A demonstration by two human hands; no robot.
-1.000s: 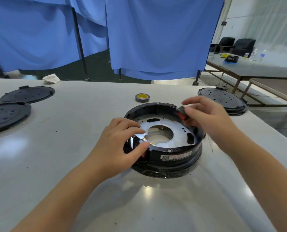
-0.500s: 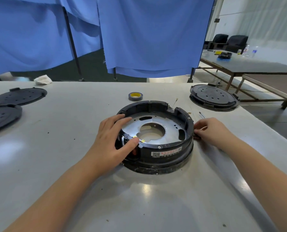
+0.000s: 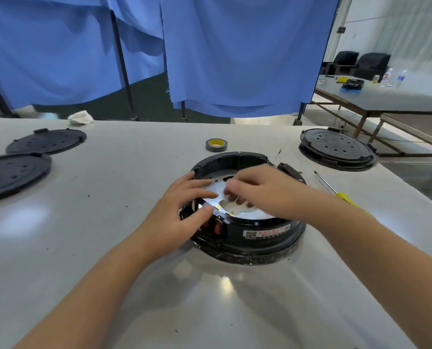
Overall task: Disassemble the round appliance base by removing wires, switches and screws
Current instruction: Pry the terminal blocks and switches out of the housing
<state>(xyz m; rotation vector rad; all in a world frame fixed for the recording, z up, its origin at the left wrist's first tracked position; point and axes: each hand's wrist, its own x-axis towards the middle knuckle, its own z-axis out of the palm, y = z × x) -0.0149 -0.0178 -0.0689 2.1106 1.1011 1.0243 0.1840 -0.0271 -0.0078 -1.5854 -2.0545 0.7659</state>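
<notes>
**Round base, both hands on it**

While it sits on the table (image 3: 109, 248), the base (image 3: 247, 235) lies under both hands. Left hand (image 3: 182, 217): fingers spread straight across the near-left rim, thumb by the red switches (image 3: 216, 226). Right hand (image 3: 262, 192): fingers curled down onto the metal plate (image 3: 250, 212); whether they hold anything, cannot tell. Screwdriver (image 3: 335, 191) right of the right hand. Tape (image 3: 216, 144) beyond the fingertips.

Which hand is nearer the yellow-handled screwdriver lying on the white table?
Right. The right hand reaches over the round black appliance base, its forearm crossing close by the yellow-handled screwdriver. The left hand rests on the base's far side from it.
</notes>
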